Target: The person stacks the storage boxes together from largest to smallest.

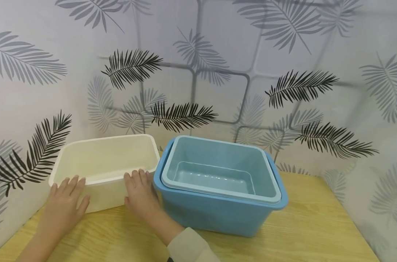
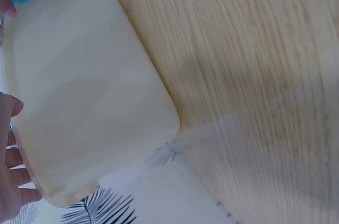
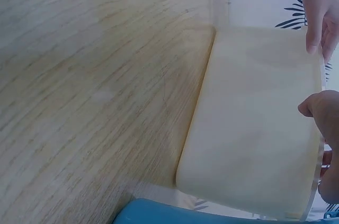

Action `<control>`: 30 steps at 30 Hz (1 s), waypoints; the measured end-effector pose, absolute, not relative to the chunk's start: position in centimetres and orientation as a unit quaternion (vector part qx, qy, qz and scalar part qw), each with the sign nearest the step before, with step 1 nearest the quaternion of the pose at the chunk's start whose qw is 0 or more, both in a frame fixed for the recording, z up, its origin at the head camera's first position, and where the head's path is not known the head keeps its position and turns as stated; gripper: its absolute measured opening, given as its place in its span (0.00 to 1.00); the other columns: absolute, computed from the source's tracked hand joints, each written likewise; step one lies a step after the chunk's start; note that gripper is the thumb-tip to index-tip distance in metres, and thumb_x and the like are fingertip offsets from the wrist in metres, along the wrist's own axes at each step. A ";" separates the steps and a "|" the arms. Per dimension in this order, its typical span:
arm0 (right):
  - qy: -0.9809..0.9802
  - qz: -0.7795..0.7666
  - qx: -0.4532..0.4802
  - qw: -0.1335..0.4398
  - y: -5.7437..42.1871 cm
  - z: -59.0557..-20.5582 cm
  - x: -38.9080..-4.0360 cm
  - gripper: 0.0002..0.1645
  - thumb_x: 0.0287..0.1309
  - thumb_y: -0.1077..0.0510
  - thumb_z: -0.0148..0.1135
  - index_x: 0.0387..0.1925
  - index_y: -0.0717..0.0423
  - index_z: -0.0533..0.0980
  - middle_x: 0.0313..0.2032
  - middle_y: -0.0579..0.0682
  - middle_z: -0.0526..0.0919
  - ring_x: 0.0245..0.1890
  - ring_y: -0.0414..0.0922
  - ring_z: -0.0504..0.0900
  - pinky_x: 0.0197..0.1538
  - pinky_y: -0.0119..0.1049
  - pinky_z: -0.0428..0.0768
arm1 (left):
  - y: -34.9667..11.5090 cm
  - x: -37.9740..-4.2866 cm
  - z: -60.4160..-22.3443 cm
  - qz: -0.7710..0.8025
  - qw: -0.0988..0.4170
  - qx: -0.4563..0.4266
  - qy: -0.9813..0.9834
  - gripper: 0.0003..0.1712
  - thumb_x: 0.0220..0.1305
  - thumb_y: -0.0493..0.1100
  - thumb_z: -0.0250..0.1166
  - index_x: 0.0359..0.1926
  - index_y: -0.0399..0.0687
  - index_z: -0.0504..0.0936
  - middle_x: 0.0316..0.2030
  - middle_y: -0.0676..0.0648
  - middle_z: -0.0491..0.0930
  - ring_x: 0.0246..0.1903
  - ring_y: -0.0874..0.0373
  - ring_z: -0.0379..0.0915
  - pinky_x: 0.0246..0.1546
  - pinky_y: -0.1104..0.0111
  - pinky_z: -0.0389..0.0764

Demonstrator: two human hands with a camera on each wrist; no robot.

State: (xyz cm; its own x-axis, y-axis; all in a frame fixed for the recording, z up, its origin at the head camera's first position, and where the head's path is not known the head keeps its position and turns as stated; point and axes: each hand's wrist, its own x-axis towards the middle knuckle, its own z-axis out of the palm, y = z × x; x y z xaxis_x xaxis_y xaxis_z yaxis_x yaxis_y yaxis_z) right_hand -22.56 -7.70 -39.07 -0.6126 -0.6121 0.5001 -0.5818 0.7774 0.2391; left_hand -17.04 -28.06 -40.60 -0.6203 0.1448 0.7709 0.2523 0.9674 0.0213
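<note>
A cream plastic storage bin (image 1: pixel 119 194) stands on the table at the left, its inside bare in the head view. My left hand (image 1: pixel 61 207) grips its front rim near the left corner, fingers over the edge and thumb on the outer wall. Near the right corner, my right hand (image 1: pixel 142 196) holds the same rim. In the left wrist view the left hand (image 2: pixel 10 166) wraps the rim of the bin (image 2: pixel 95 86). The right wrist view shows the right hand (image 3: pixel 326 134) with its thumb against the bin's wall (image 3: pixel 254 118).
Right beside the cream bin stands a blue bin (image 1: pixel 214 213), with a smaller light blue bin (image 1: pixel 218 156) nested inside it. Both rest on the wood-grain table (image 1: pixel 303 218). A wall covering with leaf prints (image 1: pixel 218 43) rises behind and at the sides.
</note>
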 end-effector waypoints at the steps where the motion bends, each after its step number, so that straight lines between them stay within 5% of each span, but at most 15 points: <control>1: -0.897 -0.034 0.333 0.289 -7.7 -39.0 -22.4 0.36 0.51 0.44 0.64 0.60 0.52 0.66 0.52 0.48 0.71 0.58 0.46 0.66 0.65 0.42 0.65 | -28.3 -17.1 -40.6 -0.065 0.422 -0.113 -0.897 0.36 0.70 0.58 0.36 0.49 0.28 0.75 0.47 0.26 0.75 0.48 0.28 0.68 0.52 0.35 0.63; 9: -0.878 -0.042 0.347 0.326 -7.9 -39.2 -21.6 0.35 0.50 0.42 0.64 0.58 0.50 0.68 0.49 0.45 0.72 0.54 0.43 0.68 0.62 0.37 0.68 | -29.7 -17.4 -40.3 -0.054 0.445 -0.137 -0.883 0.48 0.67 0.68 0.26 0.43 0.31 0.78 0.40 0.29 0.79 0.41 0.32 0.73 0.47 0.38 0.68; 16: -0.886 -0.035 0.330 0.323 -7.6 -39.0 -22.1 0.34 0.52 0.43 0.63 0.57 0.51 0.67 0.49 0.46 0.73 0.55 0.44 0.69 0.61 0.37 0.66 | -30.3 -18.3 -39.1 -0.038 0.460 -0.175 -0.870 0.47 0.63 0.73 0.32 0.29 0.34 0.76 0.23 0.38 0.79 0.24 0.39 0.74 0.34 0.46 0.73; 19: -0.890 -0.064 0.300 0.338 -7.5 -39.2 -22.6 0.33 0.53 0.40 0.61 0.55 0.52 0.69 0.47 0.46 0.74 0.54 0.45 0.70 0.61 0.38 0.66 | -30.8 -18.8 -38.8 -0.044 0.427 -0.191 -0.883 0.39 0.61 0.71 0.43 0.27 0.38 0.76 0.20 0.45 0.77 0.19 0.46 0.72 0.28 0.53 0.74; 24: -0.868 -0.080 0.301 0.385 -7.2 -39.4 -23.2 0.22 0.51 0.38 0.63 0.40 0.48 0.72 0.34 0.42 0.75 0.41 0.40 0.72 0.58 0.37 0.70 | -31.5 -19.4 -39.0 -0.035 0.388 -0.210 -0.897 0.26 0.59 0.64 0.54 0.19 0.48 0.69 0.13 0.58 0.63 0.13 0.65 0.56 0.13 0.70 0.61; 30: -0.859 -0.066 0.325 0.391 -7.1 -39.0 -23.5 0.12 0.55 0.45 0.62 0.31 0.46 0.73 0.28 0.39 0.76 0.33 0.37 0.74 0.47 0.30 0.71 | -31.8 -19.7 -39.0 -0.027 0.433 -0.217 -0.875 0.32 0.61 0.70 0.36 0.15 0.52 0.61 0.11 0.60 0.56 0.11 0.66 0.47 0.11 0.73 0.50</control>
State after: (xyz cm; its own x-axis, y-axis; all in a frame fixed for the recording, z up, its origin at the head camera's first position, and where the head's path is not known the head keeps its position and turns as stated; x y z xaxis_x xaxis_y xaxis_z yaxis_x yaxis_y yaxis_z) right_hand -23.45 -7.11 -39.01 -0.4834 -0.6090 0.6289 -0.5060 0.7806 0.3670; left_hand -19.74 -31.85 -39.04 -0.5314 0.3563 0.7686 0.4024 0.9045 -0.1411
